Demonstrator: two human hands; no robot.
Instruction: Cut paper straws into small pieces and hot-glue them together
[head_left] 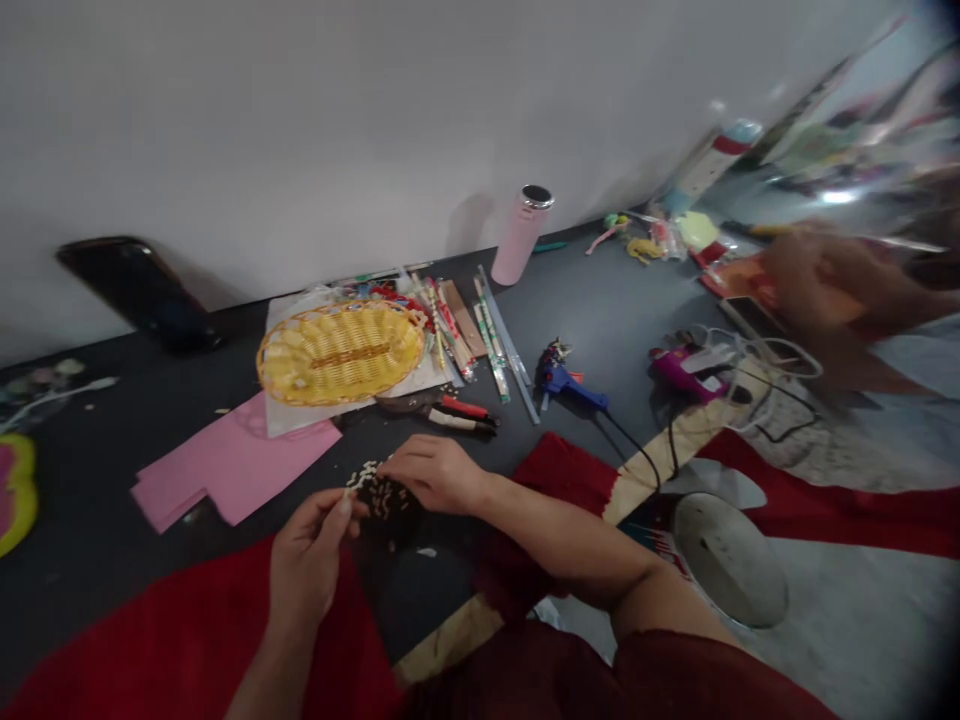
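A dark brown, rounded piece dotted with small pale, seed-like bits (386,508) is between my hands, low over the dark table. My left hand (309,548) is closed, thumb and fingers pinched at the piece's left edge by a cluster of pale bits. Bent over its upper right edge, my right hand (439,474) has its fingers pressed together; the fingertips are partly hidden. Red-handled pliers (461,412) lie just beyond my right hand. To the left is a sheet of pink paper (240,460), and red cloth (187,630) lies under my left forearm.
A yellow woven basket (345,350) stands beside wrapped sticks (491,340). Behind are a pink tumbler (523,235) and a leaning phone (142,290). A blue glue gun (570,385) trails its cord rightward. Another person's blurred hands (832,270) work at the right.
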